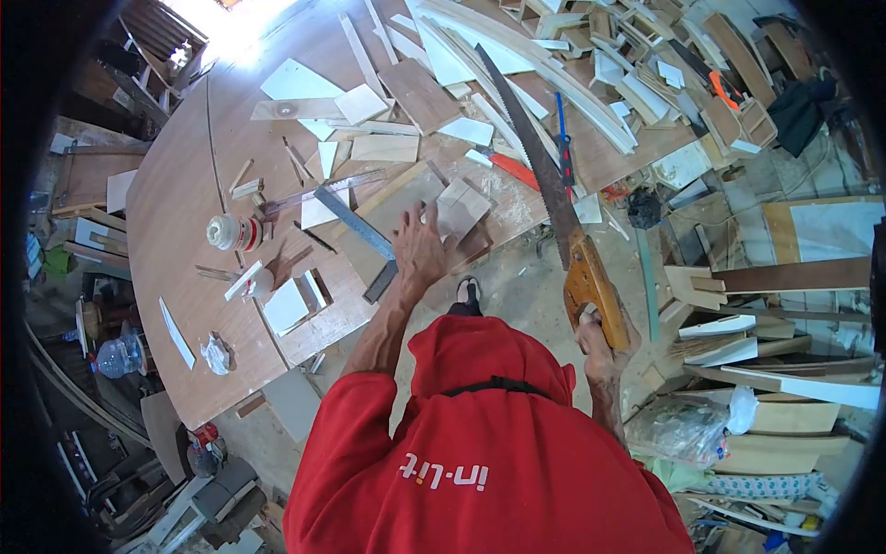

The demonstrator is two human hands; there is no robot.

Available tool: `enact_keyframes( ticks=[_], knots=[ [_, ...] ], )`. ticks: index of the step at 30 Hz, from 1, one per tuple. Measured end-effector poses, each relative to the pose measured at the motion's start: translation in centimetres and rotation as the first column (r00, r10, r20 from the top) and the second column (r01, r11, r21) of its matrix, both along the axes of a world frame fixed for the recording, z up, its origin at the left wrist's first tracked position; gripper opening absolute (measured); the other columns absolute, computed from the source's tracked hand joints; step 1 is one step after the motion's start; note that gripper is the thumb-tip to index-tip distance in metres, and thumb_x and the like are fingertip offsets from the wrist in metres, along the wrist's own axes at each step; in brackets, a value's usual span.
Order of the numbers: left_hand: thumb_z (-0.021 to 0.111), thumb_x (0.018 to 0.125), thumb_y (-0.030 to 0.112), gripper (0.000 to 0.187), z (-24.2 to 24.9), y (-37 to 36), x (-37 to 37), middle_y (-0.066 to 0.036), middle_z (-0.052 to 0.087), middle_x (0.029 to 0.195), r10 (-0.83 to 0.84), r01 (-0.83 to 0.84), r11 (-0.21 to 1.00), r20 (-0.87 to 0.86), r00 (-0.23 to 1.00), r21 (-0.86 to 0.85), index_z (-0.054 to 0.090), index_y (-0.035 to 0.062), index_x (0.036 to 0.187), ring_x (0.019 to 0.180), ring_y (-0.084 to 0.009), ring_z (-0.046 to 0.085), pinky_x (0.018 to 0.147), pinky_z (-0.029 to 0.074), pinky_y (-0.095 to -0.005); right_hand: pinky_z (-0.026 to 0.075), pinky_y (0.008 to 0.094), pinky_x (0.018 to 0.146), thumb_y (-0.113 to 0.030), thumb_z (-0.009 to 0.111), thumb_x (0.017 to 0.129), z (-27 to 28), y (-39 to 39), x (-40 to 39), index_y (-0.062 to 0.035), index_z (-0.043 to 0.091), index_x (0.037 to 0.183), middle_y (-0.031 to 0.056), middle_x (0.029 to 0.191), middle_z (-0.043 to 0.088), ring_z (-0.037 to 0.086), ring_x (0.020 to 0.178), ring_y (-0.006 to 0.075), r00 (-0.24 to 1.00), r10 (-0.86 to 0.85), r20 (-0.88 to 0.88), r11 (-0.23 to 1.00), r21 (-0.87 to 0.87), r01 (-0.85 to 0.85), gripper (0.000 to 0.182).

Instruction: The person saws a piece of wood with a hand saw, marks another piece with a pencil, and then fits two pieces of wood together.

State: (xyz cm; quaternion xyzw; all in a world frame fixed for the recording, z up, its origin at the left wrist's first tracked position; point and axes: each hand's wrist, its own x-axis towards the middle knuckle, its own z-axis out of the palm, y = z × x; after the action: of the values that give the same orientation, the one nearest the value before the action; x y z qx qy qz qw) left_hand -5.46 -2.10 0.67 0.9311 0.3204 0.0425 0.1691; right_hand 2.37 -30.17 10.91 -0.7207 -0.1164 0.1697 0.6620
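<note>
My left hand [420,247] spread flat on wood block [461,210] at desk [175,212] edge, 12 o'clock from me. Right hand [598,346] grips saw [554,198], blade toward 11. Risk: teeth near fingers; block slips, offcuts snag stroke.

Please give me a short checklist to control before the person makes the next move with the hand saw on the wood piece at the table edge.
1. Saw held firmly: ok. The right hand is closed around the wooden handle of the hand saw.
2. Wood held down: ok. The left hand presses flat on the wood piece at the edge of the table.
3. Blade away from the fingers: ok. The blade is to the side of the left hand, apart from it.
4. Blade path free: not ok. Wood offcuts lie under and around the blade.
5. Cut line marked: cannot tell.
6. Metal square out of the way: not ok. It lies beside the left hand.
</note>
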Motion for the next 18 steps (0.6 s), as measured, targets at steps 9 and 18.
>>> enact_keyframes(
  ticks=[9,18],
  knots=[
    [0.077,0.069,0.037,0.083,0.8,1.3,1.6,-0.018,0.045,0.124,0.052,-0.093,0.974,-0.194,0.980,-0.209,0.037,0.0044,0.134,0.118,-0.0369,0.043,0.089,0.040,-0.0543,0.042,0.0235,0.051,-0.002,0.060,0.081,-0.3,1.8,0.0,0.0024,0.057,0.122,0.0033,0.080,0.059,0.050,0.058,0.0075,0.999,0.036,0.001,0.995,-0.096,-0.035,0.041],
    [0.069,0.078,0.019,0.041,-3.0,5.0,1.6,-0.021,0.065,0.098,0.103,0.004,0.743,0.120,0.987,-0.669,0.059,-0.0043,0.110,0.093,-0.0319,0.063,0.082,0.048,-0.0397,0.046,0.0251,0.058,-0.003,0.060,0.084,-3.1,4.9,1.0,0.0037,0.055,0.124,0.0075,0.086,0.062,0.056,0.067,0.0098,0.988,0.016,0.153,0.990,-0.141,0.006,0.041]
  ],
)
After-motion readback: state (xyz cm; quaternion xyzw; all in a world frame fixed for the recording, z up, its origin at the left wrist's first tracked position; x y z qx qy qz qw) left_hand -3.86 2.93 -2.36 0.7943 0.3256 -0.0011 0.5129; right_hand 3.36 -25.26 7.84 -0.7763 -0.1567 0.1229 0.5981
